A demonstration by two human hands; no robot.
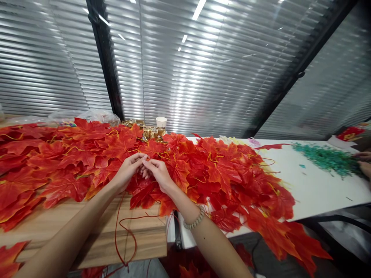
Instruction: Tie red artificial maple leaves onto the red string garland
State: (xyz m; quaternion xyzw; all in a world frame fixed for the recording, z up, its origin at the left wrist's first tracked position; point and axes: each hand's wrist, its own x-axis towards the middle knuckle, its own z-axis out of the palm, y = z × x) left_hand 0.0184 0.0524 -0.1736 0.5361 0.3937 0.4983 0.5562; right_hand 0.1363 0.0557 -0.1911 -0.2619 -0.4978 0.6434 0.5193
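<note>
While slatted blinds [185, 61] fill the view behind our work, a long heap of red-orange leaves [226, 173] spreads before us over a white table [307, 185] and a wood-grain board [150, 237]. Far right on the table lies a tangle of green shreds [327, 156], another person's hand [365, 162] beside it. Clear plastic bags [98, 116] sit behind the heap; we can hardly make out their contents. Our left hand [129, 169] and right hand [160, 175] meet above the middle of the leaves, fingertips together; a speck of red shows there, but we cannot tell whether either hand pinches it. Below them, thin red cord [115, 235] loops down over the board. Gold packets [153, 133] lie behind the leaves, their filling hidden from us. Near them stands a white cup [161, 122], upright, its inside out of our sight. Our right forearm wears a beaded bracelet [194, 220].
</note>
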